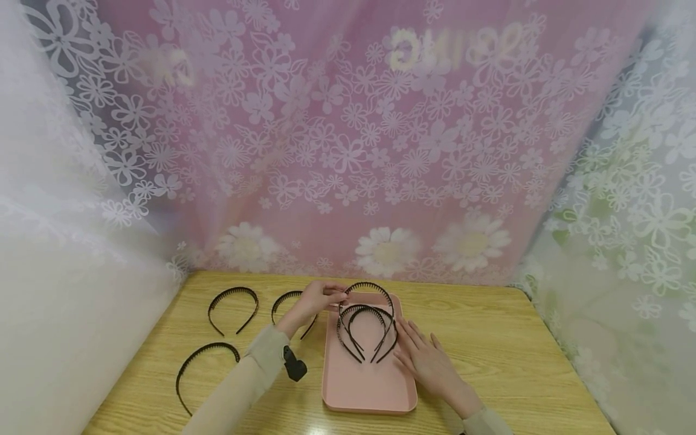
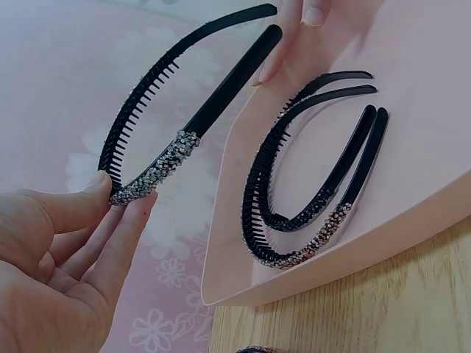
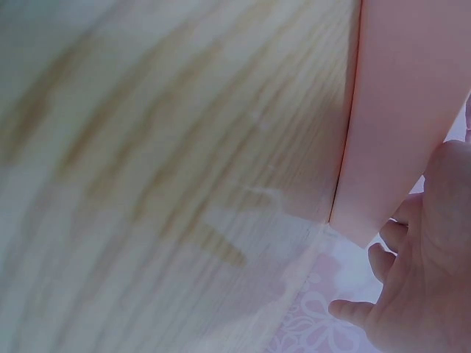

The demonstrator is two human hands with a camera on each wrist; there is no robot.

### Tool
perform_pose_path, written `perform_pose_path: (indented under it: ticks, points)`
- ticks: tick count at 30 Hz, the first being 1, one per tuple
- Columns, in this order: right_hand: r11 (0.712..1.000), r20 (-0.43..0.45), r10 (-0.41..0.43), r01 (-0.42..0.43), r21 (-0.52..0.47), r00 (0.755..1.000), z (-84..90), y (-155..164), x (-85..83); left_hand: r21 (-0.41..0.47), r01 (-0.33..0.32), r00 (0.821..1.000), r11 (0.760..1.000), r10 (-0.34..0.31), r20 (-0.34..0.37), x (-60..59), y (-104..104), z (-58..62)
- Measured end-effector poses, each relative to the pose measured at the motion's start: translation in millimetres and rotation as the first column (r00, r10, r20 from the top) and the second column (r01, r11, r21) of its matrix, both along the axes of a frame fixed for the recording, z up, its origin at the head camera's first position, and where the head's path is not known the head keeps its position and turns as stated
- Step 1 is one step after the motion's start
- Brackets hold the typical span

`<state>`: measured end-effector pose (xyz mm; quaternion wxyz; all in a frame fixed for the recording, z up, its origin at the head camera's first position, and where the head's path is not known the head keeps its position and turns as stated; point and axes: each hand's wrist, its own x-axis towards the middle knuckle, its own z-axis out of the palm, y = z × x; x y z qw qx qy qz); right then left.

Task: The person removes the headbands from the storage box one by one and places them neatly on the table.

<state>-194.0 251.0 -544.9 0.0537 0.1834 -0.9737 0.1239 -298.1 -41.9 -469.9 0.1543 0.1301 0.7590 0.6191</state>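
My left hand [image 1: 315, 302] pinches a black toothed headband [image 2: 163, 165] by its side, between thumb and fingers. Silvery glittering stones cover its curved middle, and its two smooth ends point away from the hand. This headband is held up over the far end of a pink tray [image 1: 370, 389]. Inside the tray lie two more headbands, one nested in the other; the outer headband [image 2: 327, 229] has pale stones and the inner headband [image 2: 300, 217] dark ones. At the tray's right side, my right hand [image 1: 429, 362] lies with extended fingers against the rim, holding nothing.
Left of the tray, on the wooden table [image 1: 473, 320], lie a headband [image 1: 232, 289] at the back, another headband [image 1: 283, 296] partly behind the left hand, and a headband [image 1: 190, 359] partly under the left forearm. A flowered pink curtain [image 1: 348, 151] hangs behind the table.
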Motion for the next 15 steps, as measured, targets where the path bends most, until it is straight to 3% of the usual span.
perform_pose_path:
  ticks: [15]
  points:
    - [1.0,-0.024,0.004,-0.004,-0.01,1.0,3.1,-2,1.0,0.031,-0.028,1.0,0.999,0.028,-0.004,2.3,-19,1.5]
